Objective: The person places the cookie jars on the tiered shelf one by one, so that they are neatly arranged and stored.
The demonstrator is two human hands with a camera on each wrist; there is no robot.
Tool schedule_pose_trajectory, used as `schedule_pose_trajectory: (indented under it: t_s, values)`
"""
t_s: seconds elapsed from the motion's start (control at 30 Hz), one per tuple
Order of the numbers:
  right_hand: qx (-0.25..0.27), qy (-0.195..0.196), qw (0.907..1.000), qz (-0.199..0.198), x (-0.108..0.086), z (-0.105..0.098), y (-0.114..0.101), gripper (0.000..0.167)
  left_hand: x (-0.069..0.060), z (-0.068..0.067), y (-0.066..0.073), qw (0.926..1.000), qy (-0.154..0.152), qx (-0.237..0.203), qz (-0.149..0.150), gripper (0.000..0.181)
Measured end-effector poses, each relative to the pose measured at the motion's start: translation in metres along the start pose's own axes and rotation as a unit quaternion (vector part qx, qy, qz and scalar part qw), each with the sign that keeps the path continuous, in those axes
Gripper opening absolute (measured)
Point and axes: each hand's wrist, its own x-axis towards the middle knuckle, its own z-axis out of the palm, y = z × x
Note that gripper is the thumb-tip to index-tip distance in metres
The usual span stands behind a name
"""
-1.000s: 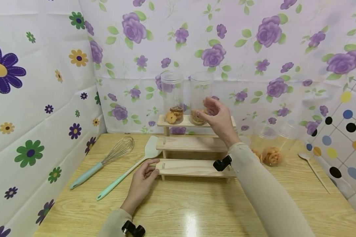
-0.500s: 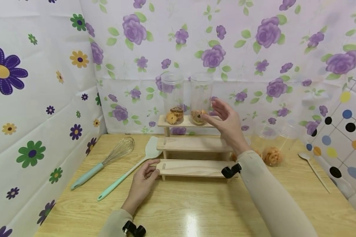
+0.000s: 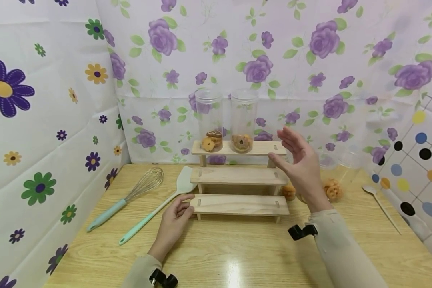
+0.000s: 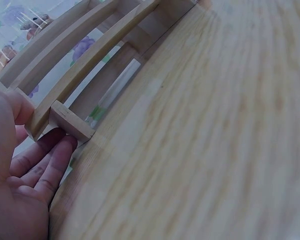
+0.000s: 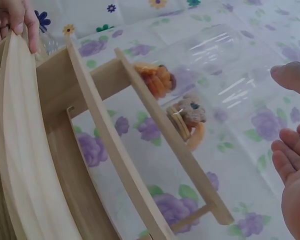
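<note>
Gripping left hand point(image 3: 174, 216): pinched wooden rack point(image 3: 239, 175), lower left end.
Right hand point(image 3: 300, 164): was empty, fingers parted.
Rack: stood on worktop point(image 3: 259, 248); looked stiff, light.
Jars point(image 3: 243, 120): stood on top tier point(image 3: 264, 148); seemed slippery; mid-wall hold looked safest.

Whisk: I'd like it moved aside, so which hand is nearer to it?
Left: the left hand holds the stand at its lower left, right of the whisk; the right hand is farther off, by the stand's right end.

The left hand point(image 4: 17, 195) grips one end of a wooden rack point(image 4: 90, 65) on a tabletop point(image 4: 200, 130).
</note>
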Motion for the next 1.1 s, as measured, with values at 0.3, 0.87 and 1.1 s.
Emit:
schedule_pose_trajectory:
  t_s: [0.3, 0.87, 1.1]
  values:
    - [0.067, 0.001, 0.9937, -0.09, -0.018, -0.023, -0.016, 0.086, -0.001, 0.0, 0.001, 1.0, 0.0, -0.001, -0.006, 0.035]
    - [0.14, 0.07, 0.9797, -0.125, -0.039, -0.1, -0.009, 0.097, 0.001, 0.0, -0.001, 1.0, 0.0, -0.005, -0.004, 0.035]
    - [0.132, 0.156, 0.9724, -0.112, -0.05, -0.142, -0.009, 0.09, 0.001, 0.0, -0.001, 1.0, 0.0, -0.002, -0.004, 0.035]
